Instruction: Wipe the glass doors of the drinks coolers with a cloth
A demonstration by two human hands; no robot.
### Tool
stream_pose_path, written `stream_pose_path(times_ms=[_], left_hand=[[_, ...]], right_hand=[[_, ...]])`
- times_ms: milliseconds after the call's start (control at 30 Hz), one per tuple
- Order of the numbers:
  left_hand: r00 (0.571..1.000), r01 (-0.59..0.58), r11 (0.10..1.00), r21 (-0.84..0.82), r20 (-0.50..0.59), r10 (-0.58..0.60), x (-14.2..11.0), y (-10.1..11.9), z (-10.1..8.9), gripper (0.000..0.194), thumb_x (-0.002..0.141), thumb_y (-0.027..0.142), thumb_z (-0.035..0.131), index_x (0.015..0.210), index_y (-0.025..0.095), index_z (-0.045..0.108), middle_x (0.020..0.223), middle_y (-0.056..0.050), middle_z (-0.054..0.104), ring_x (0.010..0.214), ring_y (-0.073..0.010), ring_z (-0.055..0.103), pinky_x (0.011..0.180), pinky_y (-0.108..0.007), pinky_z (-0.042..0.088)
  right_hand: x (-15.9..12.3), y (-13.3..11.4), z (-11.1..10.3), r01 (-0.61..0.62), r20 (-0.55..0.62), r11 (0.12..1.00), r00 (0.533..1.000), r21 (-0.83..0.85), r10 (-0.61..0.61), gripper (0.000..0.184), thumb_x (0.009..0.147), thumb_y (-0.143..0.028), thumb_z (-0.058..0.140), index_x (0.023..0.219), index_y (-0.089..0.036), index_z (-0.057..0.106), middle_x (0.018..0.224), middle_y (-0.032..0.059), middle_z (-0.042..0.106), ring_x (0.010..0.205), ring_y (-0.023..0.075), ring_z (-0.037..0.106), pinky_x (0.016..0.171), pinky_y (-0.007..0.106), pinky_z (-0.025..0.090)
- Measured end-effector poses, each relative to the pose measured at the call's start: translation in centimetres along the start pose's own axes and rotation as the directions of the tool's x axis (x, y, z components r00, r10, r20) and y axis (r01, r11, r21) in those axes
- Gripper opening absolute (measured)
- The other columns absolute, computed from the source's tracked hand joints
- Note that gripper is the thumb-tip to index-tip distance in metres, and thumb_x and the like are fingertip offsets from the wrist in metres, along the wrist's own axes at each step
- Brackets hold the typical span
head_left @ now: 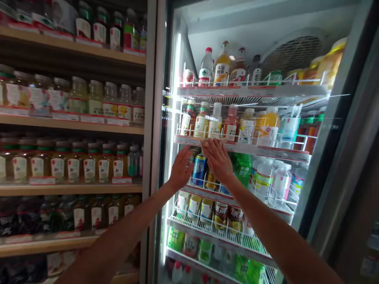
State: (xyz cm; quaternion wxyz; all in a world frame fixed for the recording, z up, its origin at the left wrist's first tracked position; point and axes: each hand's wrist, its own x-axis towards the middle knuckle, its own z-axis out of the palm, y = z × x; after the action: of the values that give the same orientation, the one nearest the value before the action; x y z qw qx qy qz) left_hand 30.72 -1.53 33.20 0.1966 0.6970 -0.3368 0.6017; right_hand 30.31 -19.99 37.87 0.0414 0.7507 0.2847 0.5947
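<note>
I face an open drinks cooler with white wire shelves [251,149]. My left hand [180,169] is raised with its fingers stretched out, close to the left side of a blue can [199,169] on the third shelf. My right hand [217,158] lies flat with spread fingers over the front of the cans, its fingertips up at the price strip of the second shelf. Neither hand grips anything. Above the hands stands a row of bottles [215,122] with white, orange and red labels. Green bottles [243,169] stand to the right of my right hand.
The cooler's glass door [334,130] is swung open at the right. Left of the cooler, wooden shelves [71,124] carry rows of jars and bottles. Lower cooler shelves [219,232] hold cans and green bottles. A fan grille [293,51] sits at the cooler's top back.
</note>
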Motion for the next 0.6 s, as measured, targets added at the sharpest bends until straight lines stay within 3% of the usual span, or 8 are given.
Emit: stream_pose_path(times_ms=[100,167,267,333,433,500,533,600], left_hand=[[0.991,0.044,0.959,-0.281,-0.112,-0.078,1.7,2.8,2.7,0.053,0.091,0.035,0.03,0.14,0.019,0.017,0.145,-0.012,0.028,0.134,-0.0191,0.026,0.108,-0.041,0.03],[0.975,0.065,0.938,-0.342,-0.177,-0.132,2.5,4.2,4.5,0.055,0.091,0.039,0.028,0.14,0.019,0.016,0.146,-0.012,0.025,0.136,-0.0203,0.022,0.11,-0.043,0.027],[0.951,0.152,0.955,-0.255,-0.225,-0.211,3.8,5.7,6.5,0.052,0.089,0.042,0.031,0.137,0.021,0.026,0.145,-0.011,0.027,0.137,-0.023,0.017,0.11,-0.049,0.022],[0.949,0.194,0.973,-0.121,-0.229,-0.218,4.9,5.9,7.1,0.048,0.088,0.042,0.037,0.13,0.021,0.037,0.143,-0.011,0.031,0.137,-0.0257,0.017,0.11,-0.053,0.018],[0.983,0.08,0.996,0.036,-0.168,-0.073,6.3,3.7,6.6,0.041,0.086,0.036,0.041,0.125,0.02,0.044,0.142,-0.009,0.034,0.137,-0.0261,0.017,0.111,-0.053,0.014],[0.989,0.023,0.997,0.072,-0.146,-0.012,6.8,0.2,5.2,0.041,0.088,0.032,0.039,0.127,0.022,0.041,0.143,-0.007,0.033,0.137,-0.0229,0.016,0.112,-0.051,0.01],[0.987,0.039,0.996,0.081,-0.16,-0.025,6.8,-1.8,4.4,0.043,0.088,0.032,0.038,0.13,0.022,0.037,0.144,-0.007,0.032,0.138,-0.0216,0.015,0.113,-0.051,0.009],[0.939,0.221,0.971,0.085,-0.287,-0.189,6.2,-5.3,3.0,0.048,0.089,0.032,0.038,0.134,0.018,0.03,0.147,-0.008,0.023,0.139,-0.0215,0.007,0.114,-0.051,0.004]], right_hand=[[0.1,-0.9,0.2,0.083,0.061,0.996,0.995,-0.028,-0.081,0.051,0.085,-0.019,0.045,0.135,-0.023,0.037,0.146,0.0065,0.03,0.138,0.0247,0.017,0.11,0.046,0.025],[-0.8,-0.5,-0.5,0.159,0.099,0.987,0.983,-0.04,-0.154,0.05,0.084,-0.026,0.048,0.133,-0.024,0.039,0.146,0.0072,0.03,0.137,0.025,0.017,0.11,0.047,0.023],[-2.6,2.5,-3.2,0.258,0.098,0.961,0.964,-0.097,-0.248,0.046,0.083,-0.031,0.049,0.129,-0.029,0.043,0.146,0.0044,0.03,0.136,0.0244,0.022,0.11,0.051,0.017],[-3.6,5.3,-4.9,0.134,-0.02,0.968,0.99,-0.213,-0.141,0.045,0.084,-0.029,0.046,0.129,-0.03,0.043,0.147,0.0047,0.028,0.136,0.025,0.023,0.109,0.053,0.016],[-4.8,8.6,-6.1,-0.141,-0.183,0.929,0.98,-0.341,0.082,0.047,0.085,-0.03,0.043,0.132,-0.024,0.04,0.146,0.0102,0.028,0.135,0.0282,0.024,0.107,0.054,0.017],[-5.4,9.6,-5.9,-0.175,-0.182,0.914,0.977,-0.365,0.115,0.049,0.084,-0.03,0.042,0.133,-0.022,0.04,0.145,0.0125,0.031,0.134,0.0298,0.026,0.107,0.054,0.016],[-5.6,9.7,-5.6,-0.168,-0.177,0.915,0.978,-0.366,0.109,0.049,0.084,-0.03,0.042,0.133,-0.021,0.041,0.144,0.0128,0.032,0.134,0.03,0.026,0.107,0.053,0.016],[-5.7,9.6,-5.1,-0.162,-0.188,0.918,0.977,-0.363,0.098,0.049,0.084,-0.031,0.04,0.132,-0.021,0.041,0.144,0.0131,0.031,0.134,0.0299,0.026,0.107,0.053,0.015]])
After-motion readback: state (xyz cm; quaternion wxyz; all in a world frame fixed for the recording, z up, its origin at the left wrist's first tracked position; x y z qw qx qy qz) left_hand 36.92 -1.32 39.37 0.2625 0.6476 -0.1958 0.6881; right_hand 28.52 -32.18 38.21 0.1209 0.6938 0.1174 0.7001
